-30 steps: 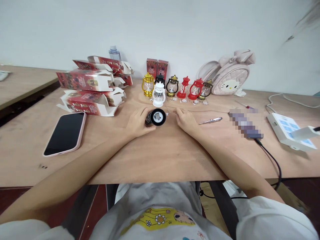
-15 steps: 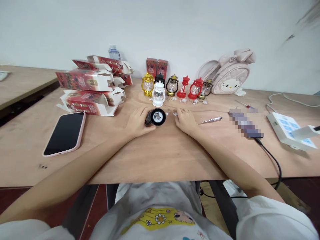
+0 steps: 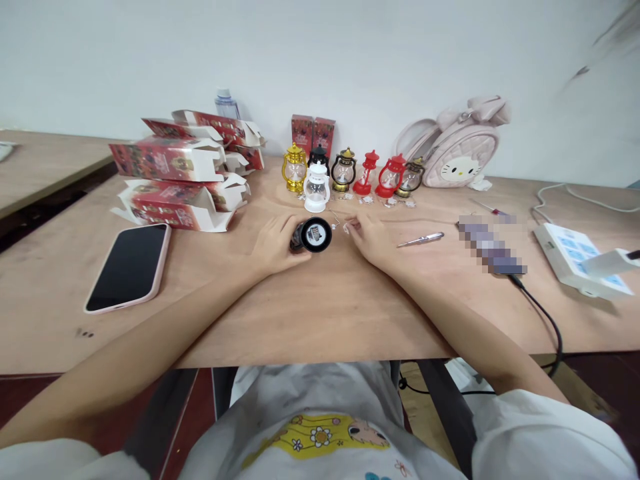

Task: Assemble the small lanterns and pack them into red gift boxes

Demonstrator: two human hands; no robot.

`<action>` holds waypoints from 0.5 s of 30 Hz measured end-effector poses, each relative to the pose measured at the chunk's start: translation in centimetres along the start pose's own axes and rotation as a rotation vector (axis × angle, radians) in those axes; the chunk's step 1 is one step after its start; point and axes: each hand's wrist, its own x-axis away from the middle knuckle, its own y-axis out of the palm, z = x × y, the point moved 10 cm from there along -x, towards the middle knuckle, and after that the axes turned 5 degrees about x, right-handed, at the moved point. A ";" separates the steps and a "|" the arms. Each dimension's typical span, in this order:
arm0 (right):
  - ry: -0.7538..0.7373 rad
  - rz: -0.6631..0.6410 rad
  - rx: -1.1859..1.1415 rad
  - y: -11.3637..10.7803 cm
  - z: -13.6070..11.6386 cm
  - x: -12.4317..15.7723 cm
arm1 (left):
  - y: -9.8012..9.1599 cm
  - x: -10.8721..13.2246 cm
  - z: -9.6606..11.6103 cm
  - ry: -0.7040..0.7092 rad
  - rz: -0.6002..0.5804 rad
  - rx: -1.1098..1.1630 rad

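My left hand (image 3: pixel 274 241) is closed round a small black lantern (image 3: pixel 299 237) that lies tipped over, its round base turned toward me with a pale, detailed inside showing. To the right of it, my right hand (image 3: pixel 371 239) pinches a small whitish piece (image 3: pixel 347 228) just above or on the table; its exact kind is too small to make out. Between the hands and the standing lanterns lies another tiny white bit (image 3: pixel 334 225). A white lantern (image 3: pixel 317 189) stands upright beyond my left hand.
Behind stand a gold lantern (image 3: pixel 295 170), red lanterns (image 3: pixel 391 177) and bronze ones (image 3: pixel 343 171). Opened red boxes (image 3: pixel 165 160) are piled left, above a phone (image 3: pixel 129 268). A screwdriver (image 3: pixel 421 240), power strip (image 3: pixel 583 260) and pink bag (image 3: pixel 463 150) are at the right.
My right hand has shifted slightly left, its fingers drawing together on the small whitish piece. The left hand and black lantern have stayed in place.
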 end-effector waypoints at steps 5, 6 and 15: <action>0.042 -0.093 -0.303 1.1 -0.2 -0.1 | 0.0 0.0 -0.2 -0.010 -0.004 0.013; 0.025 -0.107 -0.282 1.3 -0.5 0.0 | 0.0 0.0 -0.1 -0.008 -0.003 0.013; -0.120 -0.169 0.014 1.7 -2.5 0.6 | 0.0 0.0 -0.2 -0.015 0.001 0.008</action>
